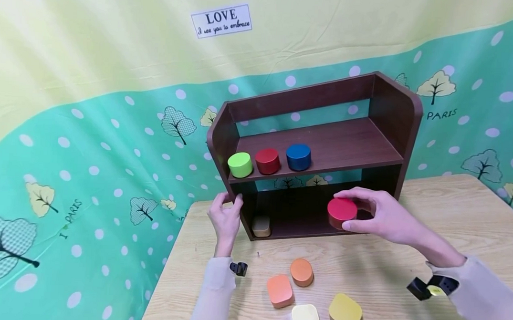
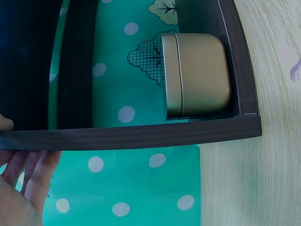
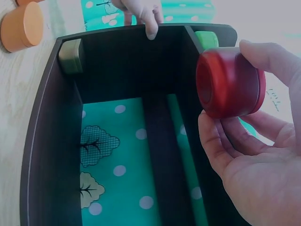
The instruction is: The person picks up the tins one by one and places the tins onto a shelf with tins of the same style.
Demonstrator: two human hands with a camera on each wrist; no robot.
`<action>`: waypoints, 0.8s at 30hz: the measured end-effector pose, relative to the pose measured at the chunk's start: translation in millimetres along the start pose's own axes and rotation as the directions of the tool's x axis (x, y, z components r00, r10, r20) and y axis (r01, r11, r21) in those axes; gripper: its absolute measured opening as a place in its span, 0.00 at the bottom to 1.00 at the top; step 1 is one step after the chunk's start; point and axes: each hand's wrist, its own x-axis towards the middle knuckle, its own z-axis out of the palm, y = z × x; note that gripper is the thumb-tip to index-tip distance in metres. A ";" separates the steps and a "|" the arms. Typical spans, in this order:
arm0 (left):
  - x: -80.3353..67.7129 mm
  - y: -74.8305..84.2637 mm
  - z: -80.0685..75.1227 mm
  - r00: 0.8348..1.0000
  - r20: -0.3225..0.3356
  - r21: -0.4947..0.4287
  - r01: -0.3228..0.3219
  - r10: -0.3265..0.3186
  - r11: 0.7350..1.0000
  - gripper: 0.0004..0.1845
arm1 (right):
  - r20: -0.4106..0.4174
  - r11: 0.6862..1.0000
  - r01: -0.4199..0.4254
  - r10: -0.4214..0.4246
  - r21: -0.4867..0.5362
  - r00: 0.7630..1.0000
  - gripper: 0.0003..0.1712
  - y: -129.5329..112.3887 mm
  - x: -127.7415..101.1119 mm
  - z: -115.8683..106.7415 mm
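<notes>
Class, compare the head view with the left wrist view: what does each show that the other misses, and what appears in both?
Only the head view shows the right hand gripping a red round tin, three round tins on the upper shelf, and four tins on the table. Only the left wrist view shows the beige tin close up, its lid seam visible. Both show the left hand holding the dark wooden rack's side panel.

Head view looks down at the shelf [image 1: 312,153]; both wrist views sit close inside it.
</notes>
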 end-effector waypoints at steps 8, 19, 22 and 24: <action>0.0 1.6 -0.6 1.000 0.001 -0.021 -0.009 0.009 1.000 0.02 | 0.004 1.000 -0.011 0.011 -0.010 1.000 0.37 -6.0 7.5 -6.1; 0.3 -1.5 -1.3 1.000 0.010 -0.001 -0.008 0.008 1.000 0.02 | -0.006 0.999 -0.011 0.010 -0.041 1.000 0.37 -14.2 18.5 -12.8; 0.3 -1.6 -2.0 1.000 0.014 -0.004 -0.010 0.010 1.000 0.02 | -0.012 0.999 -0.003 0.003 -0.048 1.000 0.36 -15.9 22.3 -16.1; 0.5 -1.3 -1.8 1.000 0.013 -0.004 -0.009 0.009 1.000 0.03 | -0.013 0.999 0.000 -0.001 -0.048 1.000 0.36 -17.2 24.7 -18.5</action>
